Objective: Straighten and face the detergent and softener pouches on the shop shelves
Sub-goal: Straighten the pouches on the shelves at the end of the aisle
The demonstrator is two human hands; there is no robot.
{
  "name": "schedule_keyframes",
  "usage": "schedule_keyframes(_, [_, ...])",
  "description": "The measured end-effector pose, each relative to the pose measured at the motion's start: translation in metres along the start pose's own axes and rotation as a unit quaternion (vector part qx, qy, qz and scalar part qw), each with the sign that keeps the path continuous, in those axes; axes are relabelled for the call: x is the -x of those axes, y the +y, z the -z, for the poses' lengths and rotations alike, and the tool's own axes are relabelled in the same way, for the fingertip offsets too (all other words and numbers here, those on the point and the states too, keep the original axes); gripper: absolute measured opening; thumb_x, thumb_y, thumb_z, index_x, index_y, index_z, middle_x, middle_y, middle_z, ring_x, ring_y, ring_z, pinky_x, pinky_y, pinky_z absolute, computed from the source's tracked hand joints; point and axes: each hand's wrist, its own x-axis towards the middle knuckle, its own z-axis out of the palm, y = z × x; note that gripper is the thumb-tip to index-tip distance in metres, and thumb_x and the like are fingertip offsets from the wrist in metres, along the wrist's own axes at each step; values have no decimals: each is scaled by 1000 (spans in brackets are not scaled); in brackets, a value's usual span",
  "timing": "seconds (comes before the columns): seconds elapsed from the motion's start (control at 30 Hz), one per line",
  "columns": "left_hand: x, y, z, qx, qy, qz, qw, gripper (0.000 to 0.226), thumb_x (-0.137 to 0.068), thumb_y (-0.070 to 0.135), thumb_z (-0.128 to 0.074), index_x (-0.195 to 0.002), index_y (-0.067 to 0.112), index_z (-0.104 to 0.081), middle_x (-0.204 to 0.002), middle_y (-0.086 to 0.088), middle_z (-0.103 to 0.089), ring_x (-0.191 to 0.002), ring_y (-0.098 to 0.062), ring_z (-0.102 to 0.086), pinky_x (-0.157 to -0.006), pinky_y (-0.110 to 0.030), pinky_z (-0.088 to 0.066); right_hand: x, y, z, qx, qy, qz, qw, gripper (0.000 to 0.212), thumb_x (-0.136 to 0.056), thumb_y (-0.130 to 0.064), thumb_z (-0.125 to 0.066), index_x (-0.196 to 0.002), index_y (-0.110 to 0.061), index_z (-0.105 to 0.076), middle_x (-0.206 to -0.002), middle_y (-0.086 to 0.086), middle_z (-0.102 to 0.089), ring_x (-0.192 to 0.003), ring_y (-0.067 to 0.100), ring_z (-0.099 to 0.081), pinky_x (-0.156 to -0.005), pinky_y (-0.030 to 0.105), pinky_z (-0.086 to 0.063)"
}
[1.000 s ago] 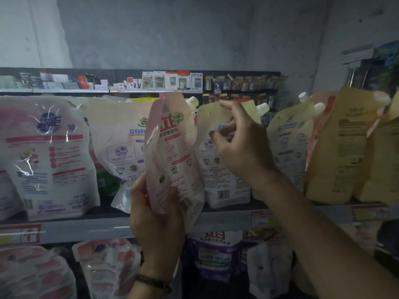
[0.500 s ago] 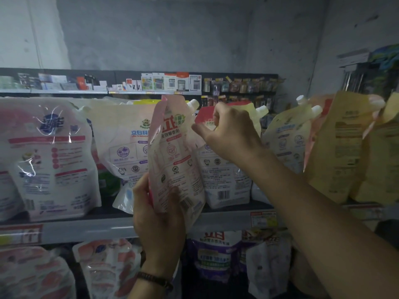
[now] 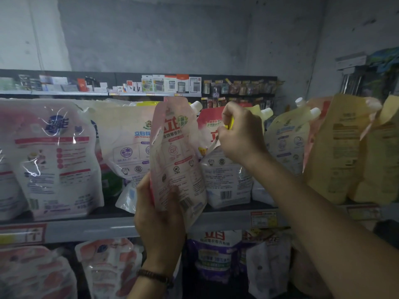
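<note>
Text on pink pouch (image 3: 174,160): large red 立, cut off at the edge; line below begins 全效馨香.
On white pouch (image 3: 127,134), at its 9 o'clock: blue 立白科, rest hidden.
On red-topped pouch (image 3: 210,130), 3 o'clock: part of a red 立.
On purple pouch (image 3: 212,251), 6 o'clock: red 立白.
Shelf price tag (image 3: 263,219): illegible.

The pink pouch (image 3: 174,156) carries red lettering, a green badge and a black barcode. The red-topped pouch (image 3: 224,180) is white below. The yellow pouches (image 3: 341,147) bear brown print; the purple pouch (image 3: 207,249) has red characters.
</note>
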Motion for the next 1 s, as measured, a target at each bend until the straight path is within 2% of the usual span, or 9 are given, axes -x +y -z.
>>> schedule_keyframes(0.27, [-2, 0, 0, -24, -2, -11, 1000, 45, -99, 42, -68, -140, 33, -52, -126, 19, -64, -111, -13, -67, -84, -44, -62, -8, 5, 19, -19, 22, -32, 999, 27, -85, 6, -62, -77, -16, -49, -68, -4, -50, -54, 10, -36, -47, 24, -34])
schedule_keyframes(0.43, [-4, 2, -3, -39, -8, -36, 999, 43, -100, 41, -66, -140, 34, -53, -120, 43, -57, -106, -3, -63, -83, -30, -56, -5, 0, 23, -51, 37, -25, 998, 31, -84, 7, -60, -73, -19, -46, -65, -5, -46, -54, 7, -34, -49, 32, -39])
schedule_keyframes(0.5, [-5, 1, -3, -44, -9, -38, 998, 43, -100, 41, -66, -140, 34, -52, -118, 47, -55, -102, 2, -61, -80, -23, -52, -11, -6, 31, -61, 49, -23, 997, 34, -83, 6, -59, -71, -21, -44, -65, -6, -46, -55, 6, -37, -51, 28, -39])
schedule_keyframes(0.57, [-5, 0, -3, -44, -12, -38, 998, 42, -101, 39, -67, -140, 33, -52, -114, 38, -60, -100, -2, -62, -78, -21, -50, -18, -12, 40, -58, 74, -11, 996, 37, -83, 3, -61, -69, -25, -41, -66, -4, -51, -63, 8, -49, -64, 26, -47])
schedule_keyframes(0.6, [-5, 0, -4, -48, -13, -40, 998, 41, -102, 37, -69, -140, 33, -53, -113, 31, -61, -100, -7, -64, -77, -20, -49, -21, -16, 44, -51, 85, -3, 995, 36, -83, 1, -62, -69, -25, -42, -68, 0, -55, -70, 17, -58, -71, 32, -52])
schedule_keyframes(0.67, [-7, 0, -4, -59, -20, -37, 997, 43, -102, 31, -71, -140, 31, -53, -116, 19, -62, -100, -12, -65, -77, -19, -48, -23, -23, 54, -50, 92, 11, 994, 34, -87, 0, -62, -71, -24, -44, -72, 3, -60, -75, 24, -67, -62, 33, -56])
schedule_keyframes(0.73, [-9, -2, -4, -60, -32, -30, 997, 44, -101, 29, -72, -141, 29, -54, -118, 16, -64, -102, -14, -66, -79, -24, -53, -24, -29, 60, -71, 89, 20, 993, 36, -90, 3, -61, -72, -23, -44, -71, -1, -55, -65, 12, -68, -47, 17, -44])
schedule_keyframes(0.87, [-11, -1, -5, -47, -51, -21, 997, 44, -101, 26, -72, -141, 29, -54, -121, 10, -68, -106, -14, -66, -83, -29, -56, -18, -31, 66, -116, 93, 13, 989, 32, -88, 4, -59, -73, -21, -45, -73, 4, -56, -66, 21, -74, -49, 33, -53])
schedule_keyframes(1.0, [-13, -4, -8, -55, -63, -21, 996, 44, -100, 26, -72, -141, 28, -56, -121, 4, -72, -106, -21, -69, -86, -39, -61, -8, -35, 71, -150, 111, -3, 982, 35, -86, 6, -59, -71, -22, -43, -67, -5, -47, -58, 15, -59, -48, 30, -45])
